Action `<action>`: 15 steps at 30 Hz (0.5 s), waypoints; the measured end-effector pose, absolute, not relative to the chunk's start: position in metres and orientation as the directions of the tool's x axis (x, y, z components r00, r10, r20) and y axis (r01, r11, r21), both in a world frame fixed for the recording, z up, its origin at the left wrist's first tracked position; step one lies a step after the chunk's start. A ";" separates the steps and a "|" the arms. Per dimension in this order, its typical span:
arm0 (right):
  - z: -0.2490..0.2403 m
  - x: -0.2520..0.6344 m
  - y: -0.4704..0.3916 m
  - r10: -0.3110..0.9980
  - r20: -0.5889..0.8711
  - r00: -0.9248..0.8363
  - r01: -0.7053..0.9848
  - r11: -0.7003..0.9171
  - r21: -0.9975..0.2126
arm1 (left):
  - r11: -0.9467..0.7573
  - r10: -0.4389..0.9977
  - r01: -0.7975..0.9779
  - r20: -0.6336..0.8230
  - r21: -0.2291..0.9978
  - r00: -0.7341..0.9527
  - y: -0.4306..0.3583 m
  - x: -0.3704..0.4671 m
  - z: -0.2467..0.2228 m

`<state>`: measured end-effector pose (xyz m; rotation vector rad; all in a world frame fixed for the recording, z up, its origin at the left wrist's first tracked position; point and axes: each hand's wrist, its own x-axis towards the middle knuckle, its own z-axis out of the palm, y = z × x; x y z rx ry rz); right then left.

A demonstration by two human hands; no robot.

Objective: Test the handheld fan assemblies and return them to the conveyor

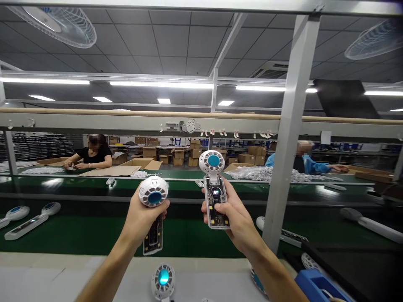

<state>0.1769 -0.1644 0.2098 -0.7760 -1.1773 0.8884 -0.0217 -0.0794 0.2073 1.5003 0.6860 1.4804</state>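
Observation:
My left hand (140, 216) is closed around a white handheld device (153, 191) with a round vented head, a blue centre and an open-faced handle showing a dark circuit board. Held upright in my right hand (234, 212) is a similar device (215, 201); its board faces me, a small display on it is lit, and my thumb rests on the board. The two devices are apart, raised in front of the green belt. Below them, a third device head (163, 282) with a bright blue centre lies on the white work surface (126, 281).
Several devices lie on the green belt (103, 230), including one at the left (33, 222). A metal post (288, 126) rises right of my right hand. A blue container (317, 285) sits lower right. Two people work across the belt beside white parts and boxes.

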 end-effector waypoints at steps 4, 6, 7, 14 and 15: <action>0.211 0.180 -0.164 0.882 0.445 0.156 -0.167 0.468 -0.868 | -0.422 0.875 -0.186 0.453 0.887 0.172 -0.076 -0.024 0.207; 0.211 0.183 -0.163 0.880 0.453 0.146 -0.155 0.472 -0.868 | -0.420 0.875 -0.171 0.448 0.891 0.184 -0.075 -0.025 0.207; 0.210 0.184 -0.163 0.877 0.457 0.146 -0.147 0.476 -0.867 | -0.423 0.875 -0.166 0.449 0.891 0.179 -0.075 -0.025 0.207; 0.209 0.184 -0.160 0.861 0.474 0.186 -0.089 0.495 -0.864 | -0.446 0.872 -0.167 0.469 0.879 0.140 -0.078 -0.025 0.208; 0.209 0.184 -0.160 0.858 0.479 0.186 -0.089 0.500 -0.862 | -0.448 0.872 -0.167 0.470 0.878 0.135 -0.078 -0.026 0.209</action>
